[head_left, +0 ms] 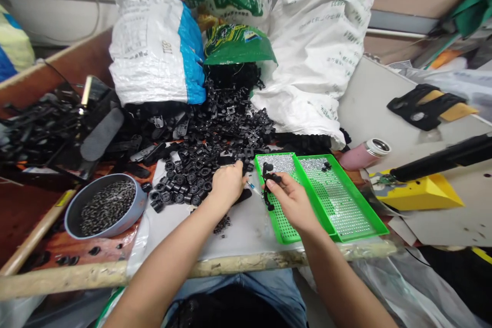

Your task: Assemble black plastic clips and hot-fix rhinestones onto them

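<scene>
bracket of branched black plastic [266, 196] is being gripped in the closed fingers of the right hand [295, 202] beside a green perforated tray [284, 226], seemingly being angled toward a slim blue-and-silver tool [251, 184] being pinched by the left hand [226, 185], whose leftward room is being crowded by round black plastic pieces [166, 197].

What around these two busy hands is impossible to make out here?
All in the head view:
- Slim blue-and-silver tool: its far end is hidden by the left hand.
- Branched black part: partly covered by the right hand.
- Tiny silvery pieces in the nearer green perforated tray: too small to count.
- Large white sack: contents hidden by its side.
- Pale-yellow-and-blue bag: cut off by the left edge.
</scene>
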Available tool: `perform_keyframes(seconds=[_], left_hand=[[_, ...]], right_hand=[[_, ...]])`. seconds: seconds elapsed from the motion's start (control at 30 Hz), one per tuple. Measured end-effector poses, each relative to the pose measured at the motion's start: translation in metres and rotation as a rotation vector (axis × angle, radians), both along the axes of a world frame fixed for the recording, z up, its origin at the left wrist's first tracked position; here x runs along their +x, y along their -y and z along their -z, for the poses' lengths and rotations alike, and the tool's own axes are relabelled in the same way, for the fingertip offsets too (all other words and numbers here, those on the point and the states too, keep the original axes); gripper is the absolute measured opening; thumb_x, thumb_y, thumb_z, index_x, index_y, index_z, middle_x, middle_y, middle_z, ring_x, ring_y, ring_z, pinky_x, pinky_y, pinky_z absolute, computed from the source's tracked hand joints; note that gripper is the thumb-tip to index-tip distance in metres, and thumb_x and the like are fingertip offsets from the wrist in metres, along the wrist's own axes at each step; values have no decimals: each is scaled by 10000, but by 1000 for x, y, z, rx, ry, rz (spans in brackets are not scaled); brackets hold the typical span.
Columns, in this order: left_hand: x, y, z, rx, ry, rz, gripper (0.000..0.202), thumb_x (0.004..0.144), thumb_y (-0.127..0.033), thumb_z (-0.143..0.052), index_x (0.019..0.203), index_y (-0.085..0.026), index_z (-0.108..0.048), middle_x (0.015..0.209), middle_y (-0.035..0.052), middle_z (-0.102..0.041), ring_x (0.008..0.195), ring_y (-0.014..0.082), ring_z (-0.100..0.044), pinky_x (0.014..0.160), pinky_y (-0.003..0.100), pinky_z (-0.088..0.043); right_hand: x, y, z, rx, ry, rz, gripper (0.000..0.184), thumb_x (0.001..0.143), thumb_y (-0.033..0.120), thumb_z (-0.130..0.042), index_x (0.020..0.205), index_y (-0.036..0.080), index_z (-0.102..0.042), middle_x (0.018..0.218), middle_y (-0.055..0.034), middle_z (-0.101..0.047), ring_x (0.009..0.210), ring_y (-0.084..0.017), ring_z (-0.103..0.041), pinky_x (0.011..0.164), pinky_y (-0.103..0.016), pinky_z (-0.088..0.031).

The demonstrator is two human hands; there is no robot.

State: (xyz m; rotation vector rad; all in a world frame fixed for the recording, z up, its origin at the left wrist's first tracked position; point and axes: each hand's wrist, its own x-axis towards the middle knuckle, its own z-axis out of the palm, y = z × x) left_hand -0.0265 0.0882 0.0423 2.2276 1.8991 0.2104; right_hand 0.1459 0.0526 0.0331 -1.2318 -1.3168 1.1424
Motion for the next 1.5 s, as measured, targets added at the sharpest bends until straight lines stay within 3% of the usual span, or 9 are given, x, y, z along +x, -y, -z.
perform_keyframes(seconds=[0.17, 0.33, 0.43, 0.57, 0.73, 0.87, 1.0, 1.27, 1.5], left_hand=[[-13, 2, -14, 43, 9, -6, 190, 886, -236, -591, 1006, -174, -725, 976, 122, -751, 914, 289, -719, 783, 355, -516], [-45, 42, -43, 112, 312, 158, 114, 818, -219, -662, 906, -197, -731, 831, 37, -698, 737, 195, -677, 689, 292, -515], [-53, 60, -43, 211, 643, 148, 124, 838, -221, -680, 952, -204, -727, 842, 17, -697, 717, 146, -655, 679, 252, -525], [-38, 74, -20, 331, 1146, -139, 352, 797, -262, -787, 1131, -218, -686, 1017, 40, -711, 805, 140, -675, 765, 262, -570], [-19, 78, -3, 166, 1585, -257, 481, 723, -321, -868, 1158, -241, -678, 1139, 68, -739, 934, 188, -719, 785, 285, -601], [-25, 79, -16, -270, 1745, -326, 649, 702, -400, -892, 1270, -224, -631, 961, 65, -790, 800, 174, -756, 683, 233, -597], [-30, 85, -29, -647, 1816, -390, 682, 651, -450, -919, 1223, -176, -669, 891, 90, -796, 636, 156, -741, 517, 186, -559], [-29, 89, -28, -686, 1879, -406, 517, 694, -380, -904, 1133, -177, -720, 914, 104, -803, 620, 152, -738, 496, 180, -560], [-30, 89, -30, -690, 1885, -431, 580, 612, -453, -936, 1092, -187, -746, 844, 86, -799, 602, 147, -728, 441, 147, -510]], right_hand=[[3, -8, 9, -74, -176, 34, 337, 834, 550, -695, 798, 216, -662, 798, -21, -689, 794, -190, -628, 820, -359, -506], [-2, -12, 3, -35, -81, -84, 323, 785, 543, -752, 922, 250, -744, 1238, -67, -683, 1128, -236, -619, 1042, -417, -450], [-17, -5, -3, -165, -260, -169, 385, 751, 563, -782, 967, 248, -736, 1044, -53, -730, 830, -186, -678, 855, -383, -546], [-41, 14, -8, -291, -544, -145, 393, 709, 540, -837, 894, 217, -712, 715, -4, -698, 652, -149, -647, 734, -320, -555], [-47, 29, -9, -338, -552, -256, 379, 743, 549, -808, 883, 214, -699, 804, -18, -710, 705, -162, -663, 747, -342, -563], [-27, 19, -16, -70, -253, -66, 277, 801, 476, -773, 929, 238, -710, 890, -13, -688, 823, -157, -630, 785, -313, -540], [-12, 7, -30, -24, -129, -148, 269, 801, 381, -769, 1002, 228, -677, 812, -4, -661, 737, -148, -617, 657, -295, -537], [-16, 3, -35, -44, -107, -164, 241, 753, 354, -792, 916, 220, -675, 761, 0, -659, 695, -142, -617, 616, -289, -544], [-15, 3, -33, -56, -121, -163, 217, 741, 315, -785, 896, 213, -671, 759, 7, -663, 692, -126, -614, 624, -273, -518]])
